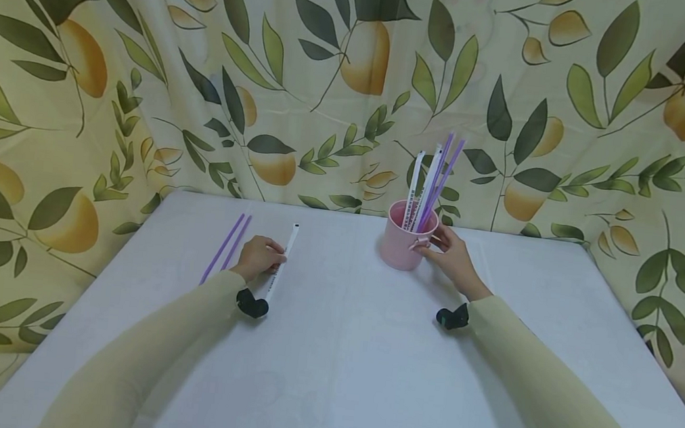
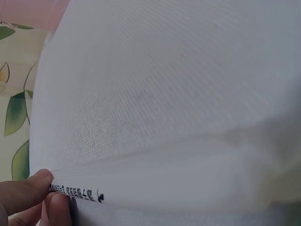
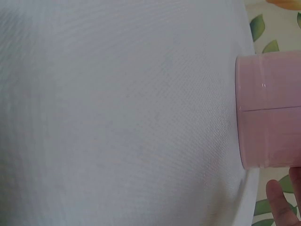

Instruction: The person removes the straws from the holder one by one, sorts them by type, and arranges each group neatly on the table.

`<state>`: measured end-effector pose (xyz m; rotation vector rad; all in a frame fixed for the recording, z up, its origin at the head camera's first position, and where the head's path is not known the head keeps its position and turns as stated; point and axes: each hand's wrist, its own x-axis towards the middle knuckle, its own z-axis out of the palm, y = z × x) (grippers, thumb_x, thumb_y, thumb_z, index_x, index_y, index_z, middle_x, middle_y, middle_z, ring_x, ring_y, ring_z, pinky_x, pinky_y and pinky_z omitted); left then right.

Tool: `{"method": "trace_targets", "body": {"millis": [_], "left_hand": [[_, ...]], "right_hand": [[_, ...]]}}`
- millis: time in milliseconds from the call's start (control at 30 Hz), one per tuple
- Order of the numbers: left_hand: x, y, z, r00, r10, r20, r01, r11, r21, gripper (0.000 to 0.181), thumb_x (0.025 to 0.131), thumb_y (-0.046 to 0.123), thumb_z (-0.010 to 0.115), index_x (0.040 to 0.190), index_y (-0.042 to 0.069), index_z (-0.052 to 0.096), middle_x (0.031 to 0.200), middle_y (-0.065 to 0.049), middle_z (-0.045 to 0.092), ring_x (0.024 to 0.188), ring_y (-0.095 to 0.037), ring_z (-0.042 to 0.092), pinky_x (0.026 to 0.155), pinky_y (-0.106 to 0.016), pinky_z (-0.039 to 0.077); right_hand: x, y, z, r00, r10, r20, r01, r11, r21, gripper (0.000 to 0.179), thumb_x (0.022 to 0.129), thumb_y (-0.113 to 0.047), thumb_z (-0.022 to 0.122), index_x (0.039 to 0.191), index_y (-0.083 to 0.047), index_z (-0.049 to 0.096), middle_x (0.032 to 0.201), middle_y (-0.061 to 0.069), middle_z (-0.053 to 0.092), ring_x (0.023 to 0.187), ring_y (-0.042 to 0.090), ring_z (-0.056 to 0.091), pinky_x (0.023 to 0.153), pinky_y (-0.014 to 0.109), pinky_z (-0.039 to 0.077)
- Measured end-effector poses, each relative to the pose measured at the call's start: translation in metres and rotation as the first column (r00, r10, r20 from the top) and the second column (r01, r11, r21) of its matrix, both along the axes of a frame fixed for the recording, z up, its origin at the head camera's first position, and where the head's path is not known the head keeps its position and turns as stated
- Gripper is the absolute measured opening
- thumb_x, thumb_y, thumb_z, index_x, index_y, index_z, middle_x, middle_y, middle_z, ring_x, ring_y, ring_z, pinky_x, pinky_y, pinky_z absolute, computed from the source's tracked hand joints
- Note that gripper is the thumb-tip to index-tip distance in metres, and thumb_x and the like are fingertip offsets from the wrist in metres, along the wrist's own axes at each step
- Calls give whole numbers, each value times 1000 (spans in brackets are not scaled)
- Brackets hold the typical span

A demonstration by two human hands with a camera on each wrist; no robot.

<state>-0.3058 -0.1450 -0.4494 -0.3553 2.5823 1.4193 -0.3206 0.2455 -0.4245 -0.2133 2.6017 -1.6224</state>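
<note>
On the left part of the table, my left hand [image 1: 261,256] pinches a slim white wrapped stick [image 1: 276,277] with black lettering. The left wrist view shows thumb and fingers on the lettered part of its white wrapper [image 2: 155,181]. Farther right, my right hand [image 1: 453,256] holds a pink mug [image 1: 399,247] at its handle side. The mug stands upright near the back edge, with white wrapped sticks [image 1: 413,189] and purple straws [image 1: 447,175] inside. In the right wrist view, the mug [image 3: 273,110] appears sideways with fingertips [image 3: 278,200] beside it.
Two purple straws [image 1: 221,249] lie side by side left of my left hand. A white cloth covers the table [image 1: 329,362]. Behind it hangs a curtain [image 1: 325,131] printed with leaves and fruit. Dark wrist devices [image 1: 252,303] sit at both sleeves.
</note>
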Motion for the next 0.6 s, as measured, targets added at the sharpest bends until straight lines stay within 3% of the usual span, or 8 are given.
{"method": "trace_targets", "body": {"millis": [433,600], "left_hand": [[7,-1,9,1000,-20,-17,20,1000,10,22,85,13,68,101,-1,66,72,-5,64,57,-7,56,51,-17,51],[9,-5,19,999,-42,-17,42,999,-23,24,88,18,65,104,1,66,78,-7,67,62,-9,57,57,-17,49]], "right_hand": [[0,-2,1,1000,0,-5,0,1000,-5,78,88,-23,67,149,-9,20,151,20,30,137,38,33,110,48,36],[11,-7,17,1000,10,13,-10,1000,-18,76,89,-15,65,149,-4,20,151,24,29,138,41,31,110,49,33]]}}
